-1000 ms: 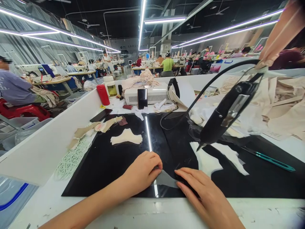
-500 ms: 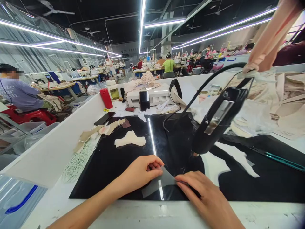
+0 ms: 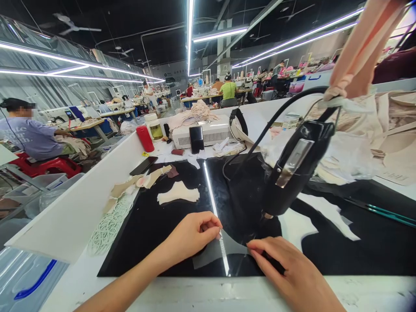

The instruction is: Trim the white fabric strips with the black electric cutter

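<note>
Near the front edge of the desk (image 3: 201, 291), my left hand (image 3: 199, 234) and right hand (image 3: 286, 264) pinch the sheet (image 3: 210, 255) in closed fingertips, now farther apart, exposing more edge.

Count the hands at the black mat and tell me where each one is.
2: the left hand pinches the sheer grey piece at its upper corner; the right hand pinches its right tip. Both fully show.

A thin sheer grey fabric piece (image 3: 210, 255) shows between the left hand (image 3: 198, 234) and right hand (image 3: 287, 264), a flat plain black sheet (image 3: 146, 234) beneath, tangled pale-green cord (image 3: 107, 229) to their left.
</note>
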Available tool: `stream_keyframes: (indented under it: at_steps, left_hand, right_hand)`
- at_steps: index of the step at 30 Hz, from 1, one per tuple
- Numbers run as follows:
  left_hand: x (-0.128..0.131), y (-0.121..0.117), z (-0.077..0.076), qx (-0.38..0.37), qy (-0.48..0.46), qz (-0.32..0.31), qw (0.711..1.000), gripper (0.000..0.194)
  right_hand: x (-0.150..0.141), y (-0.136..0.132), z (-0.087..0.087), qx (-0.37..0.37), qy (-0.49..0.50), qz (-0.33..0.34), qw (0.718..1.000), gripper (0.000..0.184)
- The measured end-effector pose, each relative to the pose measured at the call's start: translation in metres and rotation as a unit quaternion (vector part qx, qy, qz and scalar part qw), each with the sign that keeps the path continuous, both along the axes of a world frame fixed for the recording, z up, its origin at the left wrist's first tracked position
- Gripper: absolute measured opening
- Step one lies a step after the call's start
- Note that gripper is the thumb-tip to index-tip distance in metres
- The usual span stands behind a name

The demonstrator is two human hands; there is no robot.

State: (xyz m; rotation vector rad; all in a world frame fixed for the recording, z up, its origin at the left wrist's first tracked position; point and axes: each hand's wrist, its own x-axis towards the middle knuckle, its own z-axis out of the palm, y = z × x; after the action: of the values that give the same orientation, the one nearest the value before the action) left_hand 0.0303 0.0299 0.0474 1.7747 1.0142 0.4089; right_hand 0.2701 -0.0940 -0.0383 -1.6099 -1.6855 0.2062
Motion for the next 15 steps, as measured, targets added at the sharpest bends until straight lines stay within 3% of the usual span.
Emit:
stream_keyframes:
  at_steps: [15]
  left_hand:
    - [-0.002,0.006,0.001,0.061,0.039,0.012,0.997,0.011]
  right_hand:
    - [-0.016,0.001,0.012,0.001,-0.014,0.033,0.999,0.030]
